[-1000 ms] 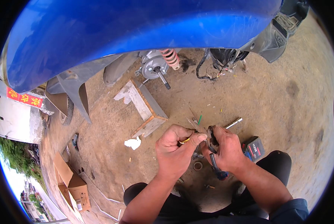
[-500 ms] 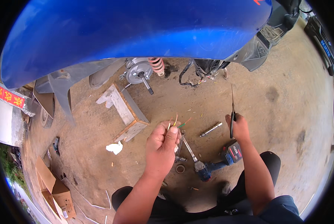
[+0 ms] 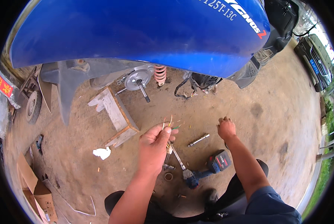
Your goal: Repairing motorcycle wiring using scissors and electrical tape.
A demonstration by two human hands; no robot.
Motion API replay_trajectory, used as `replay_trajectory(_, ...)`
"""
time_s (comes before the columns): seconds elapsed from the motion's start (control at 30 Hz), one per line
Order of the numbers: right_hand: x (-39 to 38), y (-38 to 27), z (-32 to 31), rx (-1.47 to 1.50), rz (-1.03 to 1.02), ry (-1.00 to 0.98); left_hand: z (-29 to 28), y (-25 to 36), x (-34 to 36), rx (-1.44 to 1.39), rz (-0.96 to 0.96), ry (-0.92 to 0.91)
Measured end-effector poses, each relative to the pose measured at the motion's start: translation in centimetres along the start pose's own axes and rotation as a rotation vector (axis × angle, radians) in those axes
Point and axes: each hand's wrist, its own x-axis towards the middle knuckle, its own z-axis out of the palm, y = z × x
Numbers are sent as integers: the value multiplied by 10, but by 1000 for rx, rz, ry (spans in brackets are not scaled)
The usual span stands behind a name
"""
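The left hand [image 3: 154, 143] is raised above the dirt ground [image 3: 271, 127], fingers curled closed around a small bundle of thin wires [image 3: 170, 124] whose yellow, green and pale ends stick up past the thumb. The right hand [image 3: 226, 128] is stretched forward and low, knuckles up, fingers bent down toward the ground; whether it holds anything cannot be told from this angle. Between the two hands, on the ground, lies a short metal rod [image 3: 198, 140]. Just below the left hand lies a long-handled wrench [image 3: 178, 158], running down to a blue cordless power tool [image 3: 208, 170] with its dark battery pack beside the right forearm. A small metal ring [image 3: 168, 176] rests near the wrench. Farther left stands a low wooden stool [image 3: 114, 117], and a crumpled white rag [image 3: 101, 152] lies in front of it. Beyond the stool, a bare wheel hub with its axle [image 3: 139, 79] and an orange spring shock absorber [image 3: 160, 74] show beneath the blue scooter body [image 3: 137, 33], which fills the top of the view. Loose black cables [image 3: 183, 89] hang from its underside.
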Motion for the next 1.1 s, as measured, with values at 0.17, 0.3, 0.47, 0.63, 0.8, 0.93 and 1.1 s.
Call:
replay_trajectory(0.17, 87, -114, -50, 102, -395, 599, -13, 1, 0, 32, -81, -1)
replay_trajectory(0.3, 118, -123, -53, -91, -305, 307, -12, 5, -3, 119, -58, -4)
replay_trajectory(0.47, 56, -115, -91, -118, -493, 311, -28, 1, -2, 244, -40, -1)
replay_trajectory(0.63, -35, -138, -149, 264, -566, 577, -31, -19, 19, 93, -166, -45)
replay_trajectory(0.8, -80, -155, -157, 633, -414, 632, -17, -20, 26, -230, -264, -150)
replay_trajectory(0.93, -82, -158, -151, 824, -427, 527, -7, -21, 21, -182, -282, -234)
replay_trajectory(1.1, -84, -159, -139, 1006, -438, 435, 0, -21, 22, 16, -318, -179)
